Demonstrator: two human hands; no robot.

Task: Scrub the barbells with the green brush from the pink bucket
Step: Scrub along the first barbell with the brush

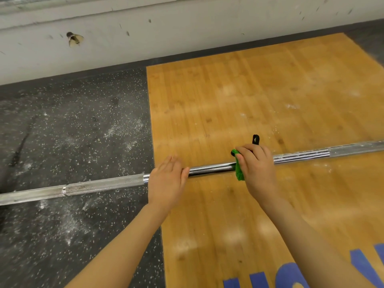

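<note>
Scrubbing the bar's smooth middle stretch

Scrubbing is the step in hand. One barbell point(209, 169) lies on the floor, running from the lower left edge of the view up to the right edge, partly over the dark speckled rubber mat point(72, 125) and partly over the wooden platform point(249, 90). No other bar shows here, and neither does the pink bucket.

The right hand point(256, 165) is curled around the green brush point(239, 169), pressing it down on the shiny, smooth section of the bar. Green shows at the near side of the bar and beside the knuckles, and a black loop point(256, 139) sticks up behind the fingers, probably the brush's hanging strap. The bristles themselves are hidden under the hand.

The left hand point(167, 179) lies flat and relaxed on the bar just to the left, fingers straight and together, where the smooth section meets the rough grip section. It seems to be steadying the bar so it cannot roll.

White dust streaks the bar to the right of the brush, and the rough section to the left looks dull and chalky. White powder is scattered across the mat and the wood too.

My judgement is that the work is still far from finished. The next move calls for firm strokes along the bar towards a dusty rough section, with the left hand turning the bar so the underside gets reached.
</note>
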